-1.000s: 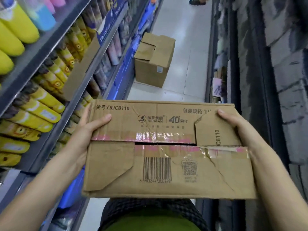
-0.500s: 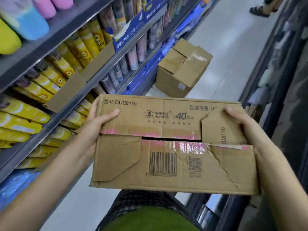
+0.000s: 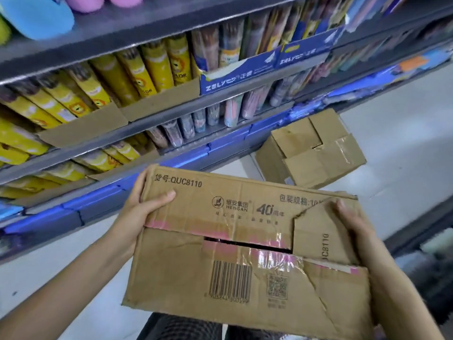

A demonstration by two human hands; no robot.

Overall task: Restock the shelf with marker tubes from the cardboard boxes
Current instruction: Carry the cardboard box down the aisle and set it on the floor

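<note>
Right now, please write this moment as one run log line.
hands: left and right grip carried cardboard box | flaps: closed | second box: on floor | restocking: not started

The person's left hand and right hand are bare, without gloves, rings or a watch. Both forearms are uncovered, with no sleeve showing. At the bottom edge, dark checked fabric covers the legs.

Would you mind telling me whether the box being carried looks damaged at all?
Yes. The held cardboard box has torn top flaps: a ragged tear near the right hand, peeling tape, and a dark gap along the seam. The left hand grips the opposite end.
</note>
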